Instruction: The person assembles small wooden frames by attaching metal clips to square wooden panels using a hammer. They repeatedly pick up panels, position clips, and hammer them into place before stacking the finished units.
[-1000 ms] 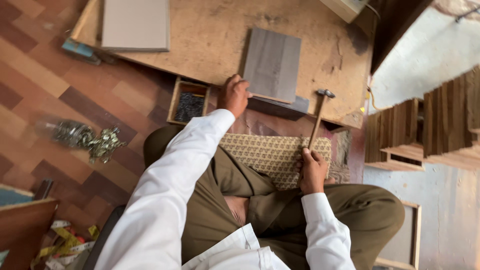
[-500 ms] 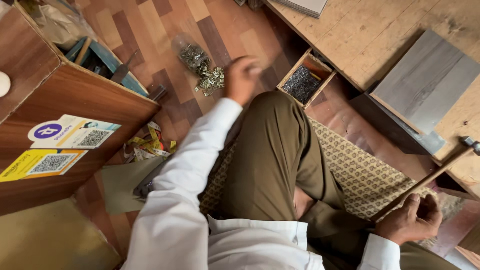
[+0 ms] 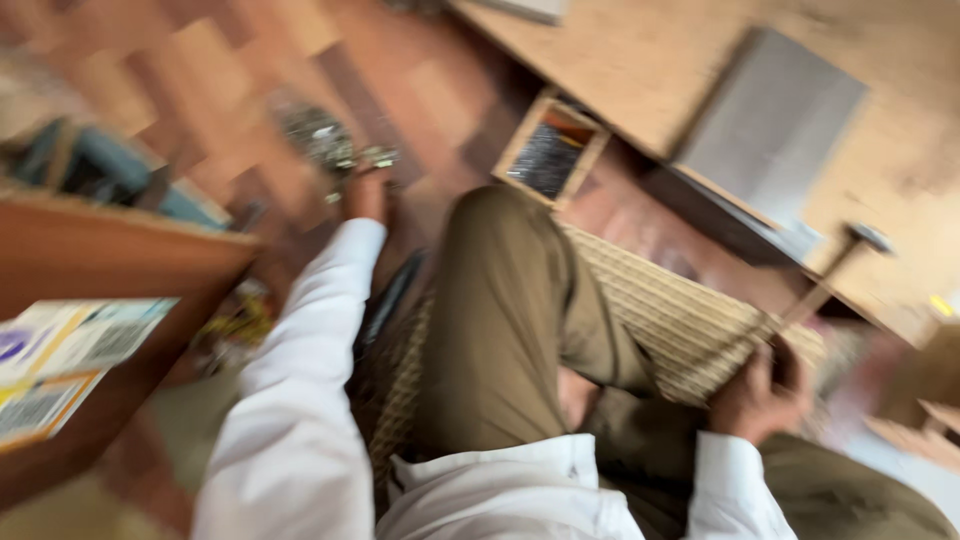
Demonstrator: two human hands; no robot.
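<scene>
Frame is motion-blurred; fine detail unreliable.

Your left hand [image 3: 365, 192] is at full reach, down on the tiled floor [image 3: 200, 70], its fingers on the near edge of the clear bag of small metal pieces [image 3: 322, 140]. Half a second ago that hand was in the air over your knee; a second ago it rested on the bench beside the grey panel. So it has left the bench and arrived at the bag. Whether the fingers are spread or pinching a piece, you cannot tell: blur and the hand's angle hide them.

Your right hand [image 3: 758, 392] is wrapped closed around the handle of the hammer [image 3: 835, 262], low by your right knee over the woven mat [image 3: 660, 310]. The hammer head points up toward the bench edge, unchanged in grip across all three pictures.

The small wooden box of dark nails [image 3: 550, 152] sits on the floor between your knee and the bench [image 3: 640, 70], untouched. The grey panel [image 3: 770, 125] lies flat on the bench, well apart from both hands.

Judgement: hammering is paused while the left hand goes to the bag.
</scene>
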